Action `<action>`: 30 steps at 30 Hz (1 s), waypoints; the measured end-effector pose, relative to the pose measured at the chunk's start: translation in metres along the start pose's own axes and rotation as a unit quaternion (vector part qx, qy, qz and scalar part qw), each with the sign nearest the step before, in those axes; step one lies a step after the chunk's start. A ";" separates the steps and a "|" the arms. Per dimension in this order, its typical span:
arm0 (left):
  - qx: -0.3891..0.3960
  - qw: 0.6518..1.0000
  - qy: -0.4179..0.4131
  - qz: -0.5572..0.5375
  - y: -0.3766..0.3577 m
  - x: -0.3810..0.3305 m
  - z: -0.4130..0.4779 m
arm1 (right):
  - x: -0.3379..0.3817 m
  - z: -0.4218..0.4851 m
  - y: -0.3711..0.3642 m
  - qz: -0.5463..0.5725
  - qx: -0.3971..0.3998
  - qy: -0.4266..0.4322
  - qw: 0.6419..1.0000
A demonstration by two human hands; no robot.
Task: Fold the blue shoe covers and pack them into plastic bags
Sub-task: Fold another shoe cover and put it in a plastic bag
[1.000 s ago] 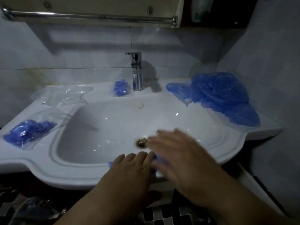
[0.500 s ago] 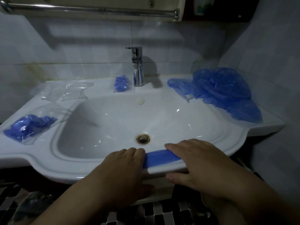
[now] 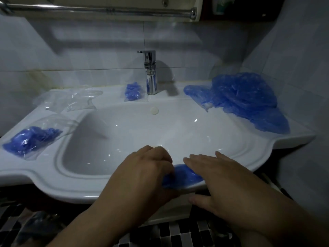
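Note:
A blue shoe cover (image 3: 181,177) lies folded into a strip on the front rim of the white sink (image 3: 71,182). My left hand (image 3: 142,175) has its fingers curled on the strip's left end. My right hand (image 3: 219,177) lies flat over the right end, fingers spread. A loose pile of blue shoe covers (image 3: 245,98) sits on the right back corner. A clear bag filled with covers (image 3: 33,138) lies on the left ledge. A smaller filled bag (image 3: 132,91) stands left of the tap. Empty plastic bags (image 3: 71,100) lie at the back left.
A chrome tap (image 3: 151,73) stands at the back middle of the basin. A metal rail (image 3: 99,9) runs along the wall above. Tiled walls close in on the right and behind. Below the sink the floor has a black and white pattern (image 3: 178,232).
My hands have drawn closer together along the strip, so less blue shows between them. My left fingers have curled up over the left end. The view has shifted slightly.

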State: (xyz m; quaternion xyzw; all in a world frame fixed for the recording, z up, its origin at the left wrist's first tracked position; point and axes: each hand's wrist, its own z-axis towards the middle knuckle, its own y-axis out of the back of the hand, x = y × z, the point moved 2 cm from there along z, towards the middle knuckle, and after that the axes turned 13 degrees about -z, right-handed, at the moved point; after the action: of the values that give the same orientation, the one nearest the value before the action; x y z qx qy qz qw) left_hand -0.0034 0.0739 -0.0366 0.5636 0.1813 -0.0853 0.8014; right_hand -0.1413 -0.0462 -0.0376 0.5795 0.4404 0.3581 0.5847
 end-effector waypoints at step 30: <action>-0.062 0.968 0.238 -0.041 0.001 0.019 -0.002 | -0.005 0.024 -0.002 0.146 -0.140 -0.152 0.967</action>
State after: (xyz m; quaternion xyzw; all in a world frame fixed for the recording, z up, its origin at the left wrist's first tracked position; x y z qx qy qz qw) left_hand 0.0141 0.0771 -0.0434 0.5086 0.3944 0.0301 0.7647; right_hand -0.1213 -0.0601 -0.0407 0.5975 0.2022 0.4058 0.6614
